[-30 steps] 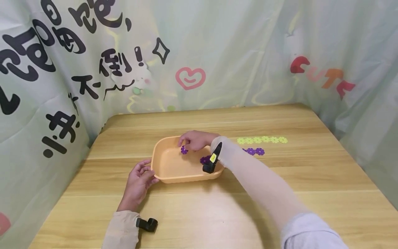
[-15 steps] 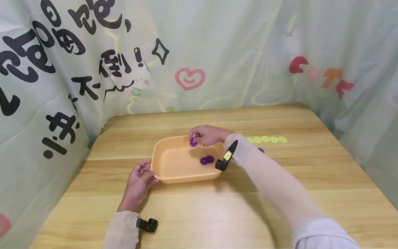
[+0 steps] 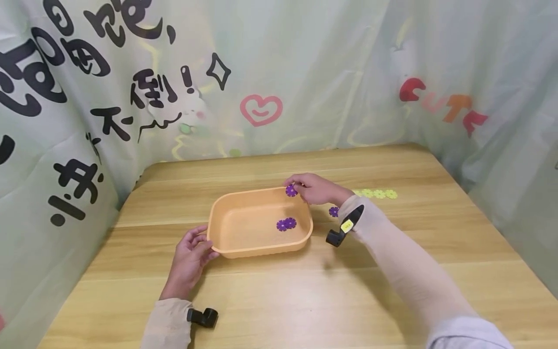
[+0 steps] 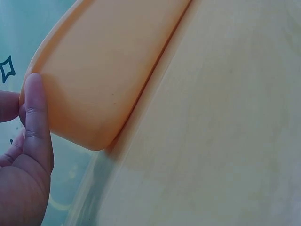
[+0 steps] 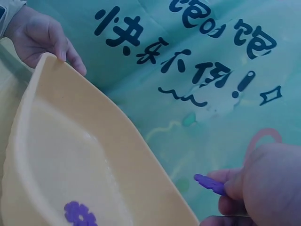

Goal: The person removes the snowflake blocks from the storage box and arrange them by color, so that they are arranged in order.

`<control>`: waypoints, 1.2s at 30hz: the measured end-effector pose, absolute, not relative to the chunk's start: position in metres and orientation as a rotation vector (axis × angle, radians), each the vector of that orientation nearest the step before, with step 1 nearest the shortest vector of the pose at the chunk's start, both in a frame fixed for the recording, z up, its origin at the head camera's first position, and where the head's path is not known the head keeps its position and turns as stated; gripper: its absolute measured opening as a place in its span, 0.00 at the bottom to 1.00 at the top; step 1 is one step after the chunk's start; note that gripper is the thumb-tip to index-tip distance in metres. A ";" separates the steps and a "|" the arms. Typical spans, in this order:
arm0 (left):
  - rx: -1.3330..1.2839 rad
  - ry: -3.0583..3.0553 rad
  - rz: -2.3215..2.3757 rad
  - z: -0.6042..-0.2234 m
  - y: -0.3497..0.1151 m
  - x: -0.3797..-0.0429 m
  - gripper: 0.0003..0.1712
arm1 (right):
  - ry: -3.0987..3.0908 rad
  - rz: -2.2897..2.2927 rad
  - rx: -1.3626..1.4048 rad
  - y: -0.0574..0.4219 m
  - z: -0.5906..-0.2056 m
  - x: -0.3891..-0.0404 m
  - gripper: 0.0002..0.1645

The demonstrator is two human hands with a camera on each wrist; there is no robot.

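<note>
My left hand (image 3: 186, 264) pinches the near left corner of an orange plastic basin (image 3: 244, 251), thumb (image 4: 35, 108) on the inside of its wall and the other fingers outside. Over the basin's back right rim, my right hand (image 3: 317, 188) pinches a purple flower-shaped plastic piece (image 3: 291, 190). The right wrist view shows that purple piece (image 5: 209, 184) edge-on between thumb and fingers. Two more purple flower pieces (image 3: 286, 224) lie on the basin floor, toward its right side, overlapping each other.
Right of the basin, a row of yellow flower pieces (image 3: 379, 194) lies on the wooden table (image 3: 279, 300), partly behind my right forearm. A purple piece (image 3: 333, 212) shows in front of that row, beside my sleeve. A printed curtain (image 3: 314, 72) surrounds the table's back and sides.
My right hand has lifted the purple flower piece from inside the basin and carried it right and back to the rim. The left hand keeps its grip on the corner.
</note>
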State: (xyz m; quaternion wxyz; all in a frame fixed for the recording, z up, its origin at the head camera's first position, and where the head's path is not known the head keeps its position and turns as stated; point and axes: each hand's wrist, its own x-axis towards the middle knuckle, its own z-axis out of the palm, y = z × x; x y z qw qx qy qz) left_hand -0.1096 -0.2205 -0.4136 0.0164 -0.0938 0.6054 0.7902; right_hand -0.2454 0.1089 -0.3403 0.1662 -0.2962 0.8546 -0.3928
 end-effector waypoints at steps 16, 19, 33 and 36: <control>-0.247 1.904 2.452 -0.415 -0.222 -0.109 0.25 | 2.480 -1.325 -0.577 0.161 -0.365 -0.236 0.18; -0.249 1.904 2.451 -0.415 -0.223 -0.109 0.26 | 2.499 -1.318 -0.589 0.173 -0.368 -0.235 0.19; -0.284 1.899 2.448 -0.415 -0.223 -0.109 0.25 | 2.634 -1.231 -0.531 0.219 -0.380 -0.228 0.17; -0.283 1.901 2.447 -0.415 -0.222 -0.110 0.25 | 2.662 -1.212 -0.500 0.230 -0.381 -0.224 0.18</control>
